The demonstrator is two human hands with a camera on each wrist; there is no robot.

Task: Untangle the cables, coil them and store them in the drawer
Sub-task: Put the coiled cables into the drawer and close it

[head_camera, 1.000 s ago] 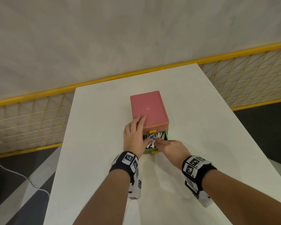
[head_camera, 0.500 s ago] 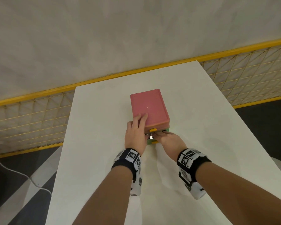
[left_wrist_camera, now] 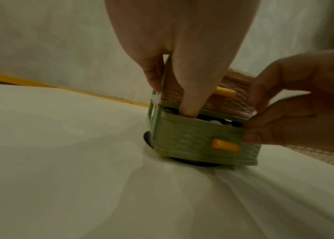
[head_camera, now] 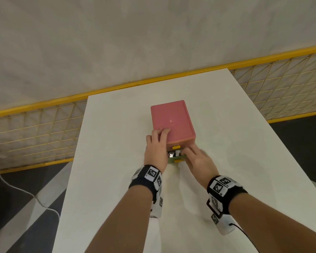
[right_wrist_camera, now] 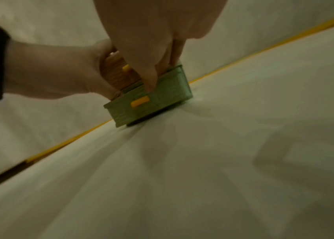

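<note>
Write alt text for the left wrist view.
A left hand pokes its thumb down into the slightly open green drawer of a small box on a white table. The right hand holds the drawer's far corner, above its yellow handle.

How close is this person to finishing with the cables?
Nearly done. The cables already lie inside the green drawer, none on the white table. In hand: the left hand steadies the pink box, thumb tucked in the gap; the right hand grips the drawer front. Left: sliding it fully shut.
</note>
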